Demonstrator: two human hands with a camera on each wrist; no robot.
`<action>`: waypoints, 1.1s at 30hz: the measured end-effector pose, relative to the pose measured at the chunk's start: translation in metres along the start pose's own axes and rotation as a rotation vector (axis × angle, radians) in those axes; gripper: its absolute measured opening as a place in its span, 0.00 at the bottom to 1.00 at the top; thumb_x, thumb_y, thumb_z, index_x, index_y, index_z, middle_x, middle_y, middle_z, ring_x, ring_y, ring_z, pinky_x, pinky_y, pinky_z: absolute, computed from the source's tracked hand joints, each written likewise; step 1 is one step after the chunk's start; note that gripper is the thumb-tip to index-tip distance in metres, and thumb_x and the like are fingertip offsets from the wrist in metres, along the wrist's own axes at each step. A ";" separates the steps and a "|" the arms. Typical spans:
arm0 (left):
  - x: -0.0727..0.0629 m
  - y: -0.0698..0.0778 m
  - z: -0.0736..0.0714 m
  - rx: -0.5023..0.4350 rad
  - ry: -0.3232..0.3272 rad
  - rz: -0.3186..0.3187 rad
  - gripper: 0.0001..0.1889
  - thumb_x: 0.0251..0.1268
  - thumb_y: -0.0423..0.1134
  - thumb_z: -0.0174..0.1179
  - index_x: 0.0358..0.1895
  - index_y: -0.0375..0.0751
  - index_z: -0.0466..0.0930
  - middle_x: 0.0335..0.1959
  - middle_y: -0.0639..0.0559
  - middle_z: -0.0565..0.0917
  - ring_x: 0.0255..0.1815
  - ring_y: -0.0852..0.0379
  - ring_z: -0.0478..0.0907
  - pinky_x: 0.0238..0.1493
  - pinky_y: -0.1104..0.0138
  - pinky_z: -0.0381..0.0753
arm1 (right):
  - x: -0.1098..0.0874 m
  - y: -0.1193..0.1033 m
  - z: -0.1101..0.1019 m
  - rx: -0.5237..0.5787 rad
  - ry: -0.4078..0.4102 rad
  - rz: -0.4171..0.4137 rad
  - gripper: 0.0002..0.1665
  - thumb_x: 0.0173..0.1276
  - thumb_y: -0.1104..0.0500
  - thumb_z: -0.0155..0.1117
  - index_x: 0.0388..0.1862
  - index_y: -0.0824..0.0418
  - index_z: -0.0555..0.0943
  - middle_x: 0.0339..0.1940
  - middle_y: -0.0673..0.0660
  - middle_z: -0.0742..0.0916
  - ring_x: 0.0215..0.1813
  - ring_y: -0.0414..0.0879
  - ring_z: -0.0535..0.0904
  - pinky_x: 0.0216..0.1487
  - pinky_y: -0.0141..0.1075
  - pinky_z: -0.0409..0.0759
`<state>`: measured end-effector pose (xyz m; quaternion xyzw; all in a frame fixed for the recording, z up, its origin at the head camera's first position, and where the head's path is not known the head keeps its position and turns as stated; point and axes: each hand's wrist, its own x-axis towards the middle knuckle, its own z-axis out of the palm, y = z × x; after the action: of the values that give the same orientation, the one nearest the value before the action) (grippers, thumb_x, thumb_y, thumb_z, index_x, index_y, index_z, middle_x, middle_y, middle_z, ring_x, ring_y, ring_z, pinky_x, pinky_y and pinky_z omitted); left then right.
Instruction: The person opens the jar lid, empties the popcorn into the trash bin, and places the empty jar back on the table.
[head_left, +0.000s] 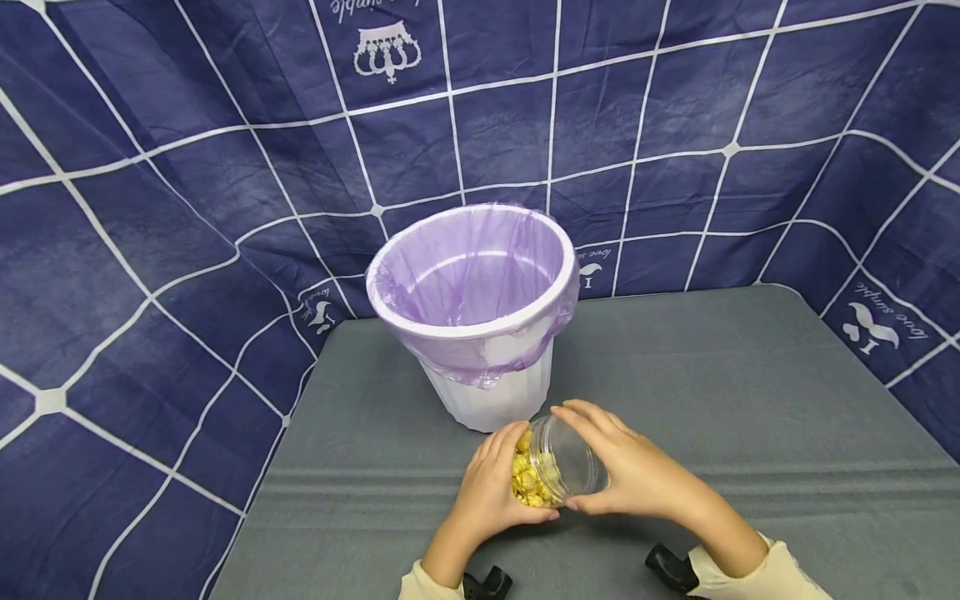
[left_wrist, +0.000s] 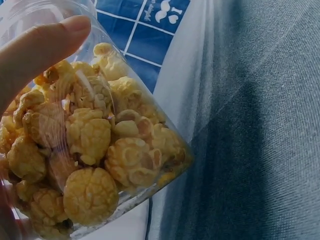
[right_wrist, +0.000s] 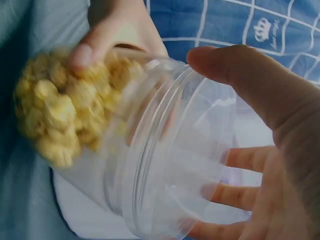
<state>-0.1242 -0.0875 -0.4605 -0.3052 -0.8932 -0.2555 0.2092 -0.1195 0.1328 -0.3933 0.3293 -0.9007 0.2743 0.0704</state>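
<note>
A clear plastic jar (left_wrist: 135, 120) of yellow popcorn (head_left: 527, 482) lies tilted on its side in my left hand (head_left: 486, 485). The left thumb and fingers wrap round its body, and the kernels sit toward its base. My right hand (head_left: 637, 471) grips a second clear, see-through container (head_left: 581, 467) with nothing visible inside. Its wide end meets the jar's ridged neck (right_wrist: 155, 135), the two in line. In the right wrist view the right thumb (right_wrist: 235, 62) presses near the joint, while the other fingers spread round the far side.
Just beyond the hands stands a white bin (head_left: 498, 404) with a purple liner (head_left: 487, 287) folded over its rim. A grey cloth (head_left: 712, 392) covers the table. Blue checked fabric (head_left: 637, 100) hangs behind and at both sides.
</note>
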 end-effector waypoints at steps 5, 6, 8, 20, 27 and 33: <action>0.000 -0.001 -0.002 0.003 0.013 -0.012 0.58 0.17 0.64 0.72 0.61 0.36 0.63 0.56 0.50 0.69 0.55 0.53 0.67 0.52 0.59 0.69 | -0.003 0.012 -0.011 -0.034 0.032 0.037 0.61 0.38 0.40 0.73 0.70 0.47 0.53 0.65 0.54 0.64 0.61 0.53 0.63 0.50 0.52 0.70; 0.000 -0.001 -0.002 0.004 0.015 -0.017 0.58 0.16 0.65 0.72 0.61 0.36 0.63 0.56 0.50 0.69 0.55 0.53 0.67 0.52 0.59 0.69 | -0.004 0.015 -0.012 -0.047 0.033 0.053 0.61 0.38 0.40 0.73 0.70 0.48 0.53 0.64 0.55 0.64 0.61 0.54 0.63 0.50 0.53 0.70; -0.001 -0.002 -0.002 0.004 0.015 -0.026 0.58 0.16 0.65 0.72 0.61 0.37 0.63 0.56 0.50 0.69 0.55 0.53 0.67 0.52 0.59 0.69 | -0.006 0.021 -0.014 -0.080 0.028 0.092 0.60 0.38 0.39 0.72 0.70 0.49 0.54 0.64 0.57 0.65 0.60 0.57 0.64 0.50 0.55 0.69; -0.001 -0.003 -0.001 0.018 0.035 -0.032 0.58 0.15 0.65 0.71 0.61 0.39 0.63 0.56 0.51 0.69 0.54 0.53 0.67 0.52 0.60 0.69 | -0.025 0.066 0.006 -0.225 -0.082 0.339 0.57 0.37 0.43 0.75 0.64 0.64 0.62 0.57 0.71 0.69 0.52 0.73 0.66 0.42 0.63 0.67; -0.002 -0.002 0.001 0.012 0.036 -0.029 0.59 0.14 0.64 0.73 0.61 0.38 0.62 0.56 0.50 0.69 0.54 0.52 0.67 0.52 0.60 0.69 | -0.034 0.085 0.023 -0.219 -0.167 0.425 0.58 0.36 0.42 0.75 0.63 0.67 0.63 0.57 0.73 0.68 0.52 0.75 0.64 0.41 0.65 0.65; -0.002 -0.003 0.002 0.026 0.041 -0.019 0.60 0.14 0.65 0.72 0.62 0.41 0.61 0.56 0.50 0.69 0.54 0.52 0.67 0.52 0.60 0.69 | -0.040 0.095 0.034 -0.181 -0.178 0.435 0.57 0.36 0.40 0.74 0.63 0.66 0.65 0.58 0.74 0.68 0.53 0.75 0.64 0.41 0.66 0.65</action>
<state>-0.1253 -0.0896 -0.4640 -0.2885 -0.8949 -0.2522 0.2287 -0.1465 0.1967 -0.4766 0.1428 -0.9740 0.1711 -0.0406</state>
